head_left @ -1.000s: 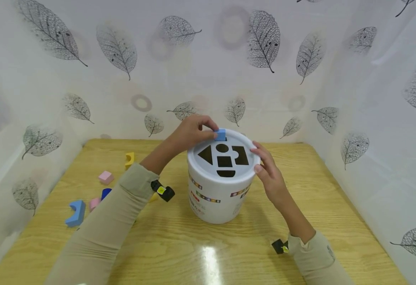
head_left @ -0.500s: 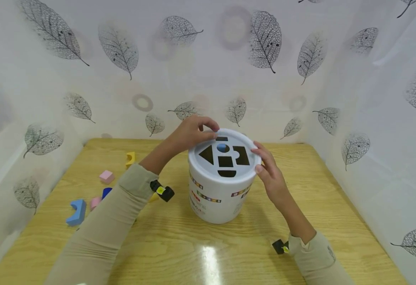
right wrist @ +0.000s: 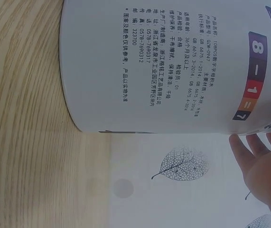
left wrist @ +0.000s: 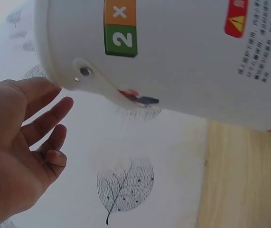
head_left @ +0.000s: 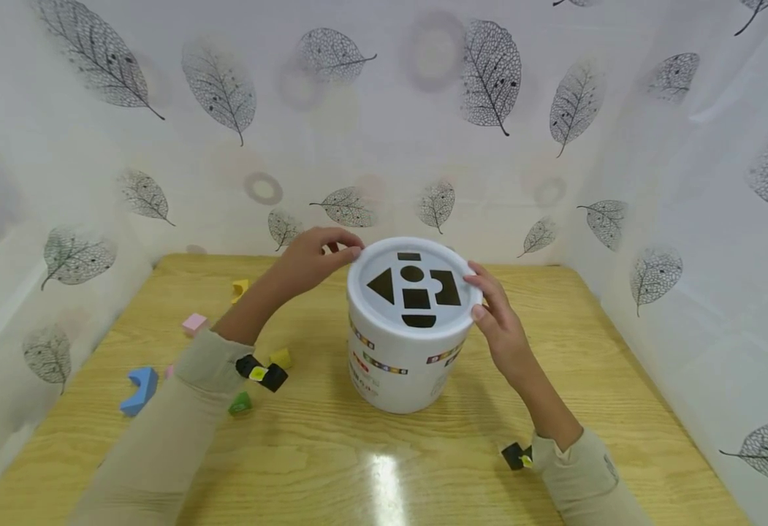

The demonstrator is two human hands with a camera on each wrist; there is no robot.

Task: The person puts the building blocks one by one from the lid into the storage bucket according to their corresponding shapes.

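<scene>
A white bucket (head_left: 393,387) stands upright on the table, its lid (head_left: 438,257) cut with several dark shaped holes. Beside the lid's left rim is my left hand (head_left: 314,257), fingers loosely bent and holding nothing. In the left wrist view, a fingertip of this left hand (left wrist: 21,142) reaches the rim; firm contact is hard to tell. My right hand (head_left: 503,332) rests on the lid's right edge, thumb and fingertips spread along it. The right wrist view has its fingers (right wrist: 243,154) against the bucket's printed side (right wrist: 149,71). The bucket's inside is too dark to see.
Left of the bucket lie a yellow block (head_left: 280,358), a green block (head_left: 240,403), a pink block (head_left: 194,324), a blue arch block (head_left: 139,391) and a yellow arch block (head_left: 240,290). My left sleeve (head_left: 160,431) hides part of that area. Leaf-printed cloth (head_left: 384,109) encloses the table (head_left: 331,467).
The blue block pinched in my left hand went down through the lid's rectangular hole and is out of sight. My left hand then drew back left. My right hand stays put.
</scene>
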